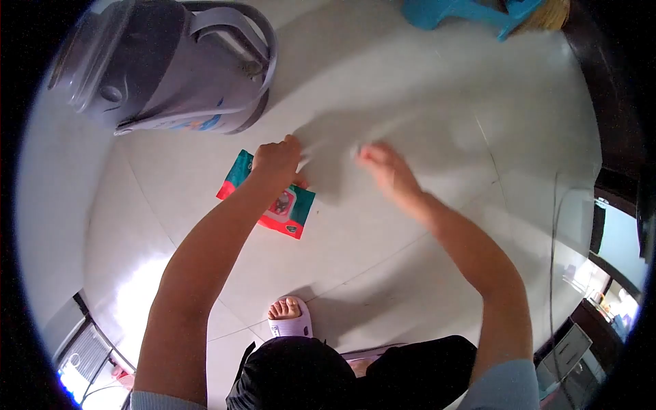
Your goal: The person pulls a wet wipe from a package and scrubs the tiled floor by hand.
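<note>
A red and green packet (295, 210) with a picture on its front is held above or against the pale tiled floor; I cannot tell which. My left hand (277, 165) is closed at its upper edge, covering the middle of the packet. To the right and apart from the packet is my right hand (388, 171), blurred by motion. Its fingers are pinched together, and a small whitish bit shows at their tips, too smeared to name.
A large grey jug-like container (198, 75) with a handle stands at the upper left. At the top are a blue plastic object (451, 10) and straw broom bristles (547, 15). A dark cable (552, 273) runs down the right. My foot in a pale slipper (290, 318) is below.
</note>
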`<state>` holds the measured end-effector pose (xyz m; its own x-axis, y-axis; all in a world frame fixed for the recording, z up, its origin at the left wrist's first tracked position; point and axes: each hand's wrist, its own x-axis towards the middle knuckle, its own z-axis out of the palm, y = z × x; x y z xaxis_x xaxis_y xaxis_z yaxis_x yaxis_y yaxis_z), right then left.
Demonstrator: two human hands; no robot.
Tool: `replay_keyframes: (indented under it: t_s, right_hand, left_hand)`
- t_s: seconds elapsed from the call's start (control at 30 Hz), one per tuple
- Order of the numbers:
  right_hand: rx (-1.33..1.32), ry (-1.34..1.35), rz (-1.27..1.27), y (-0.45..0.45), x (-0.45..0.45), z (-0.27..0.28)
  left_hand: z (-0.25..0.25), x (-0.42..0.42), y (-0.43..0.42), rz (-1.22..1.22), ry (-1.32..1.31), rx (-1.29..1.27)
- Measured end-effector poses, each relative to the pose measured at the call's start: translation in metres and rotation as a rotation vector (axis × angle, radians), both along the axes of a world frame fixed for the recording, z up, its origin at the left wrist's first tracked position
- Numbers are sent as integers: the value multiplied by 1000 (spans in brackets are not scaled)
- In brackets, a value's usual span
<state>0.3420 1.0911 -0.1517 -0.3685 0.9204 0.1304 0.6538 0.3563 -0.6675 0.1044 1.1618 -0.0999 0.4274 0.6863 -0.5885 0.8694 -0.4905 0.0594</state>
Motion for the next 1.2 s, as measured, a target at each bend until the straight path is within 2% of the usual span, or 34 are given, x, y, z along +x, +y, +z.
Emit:
replay_keyframes:
  t_s: [0.03,0.07,0.13,0.17,0.2,0.23,0.3,0.37,0.43,0.53,0.57,0.6,0.63,0.67,0.7,0.73,0.8,0.83,0.87,0.93,0.97,1.03,1.1,1.17,1.2]
  right_hand:
    - [-122,-19,181,-15,-3,20]
    - [-128,-18,184,-13,0,16]
    - [95,-71,-158,4,14,-3]
    - [150,-176,-313,38,25,6]
    - [378,-181,-369,70,44,-3]
    - [283,-190,-439,96,52,6]
    - [258,-72,-437,123,51,-6]
    - [414,-51,-417,124,16,-16]
    - [31,-19,-268,89,-33,-4]
    - [-223,89,-54,-3,-69,-8]
    - [55,106,79,-42,-72,-15]
    - [-235,143,150,-70,-74,21]
    - [73,111,332,-99,-77,0]
    - [-18,137,383,-110,-74,9]
    - [-105,159,433,-113,-67,19]
    - [-84,156,181,-102,-52,16]
    - [42,49,-336,-43,-6,0]
    - [-23,124,-628,-13,13,23]
    - [-118,127,-742,15,46,31]
    - [405,-17,-797,43,80,-2]
    - [404,-21,-801,42,76,-4]
    - [86,168,-695,41,48,-5]
    - [132,136,-471,5,9,-13]
    - [292,2,-163,-35,-11,-6]
    - [294,-5,-157,-37,-7,-5]
  left_hand:
    - [0,0,1,4,-3,-3]
    - [0,0,1,-9,5,-5]
    - [3,0,-2,-21,22,-25]
    - [7,3,0,9,53,-50]
    - [8,5,3,38,85,-68]
    - [4,3,4,37,92,-67]
    - [-8,-2,3,3,28,4]
    - [-7,-2,3,-6,44,30]
    - [-5,-2,1,-12,51,54]
    - [-2,-3,-2,-37,13,100]
    - [0,-4,-2,-39,11,104]
    - [4,-5,-1,12,-42,73]
    - [7,-8,-2,60,-91,41]
    - [7,-16,-6,54,-84,43]
    - [6,-27,-12,83,-200,68]
    - [7,-36,-20,112,-315,81]
    - [27,-50,-51,349,-178,-33]
    - [29,-65,-73,415,-177,-19]
    - [25,-84,-97,420,-204,22]
    - [31,-107,-129,579,-103,-44]
    - [31,-117,-141,662,-40,-42]
    - [31,-126,-153,756,11,-53]
    - [22,-133,-164,711,49,-9]
    - [20,-128,-164,728,82,-84]
    - [17,-130,-164,695,85,-75]
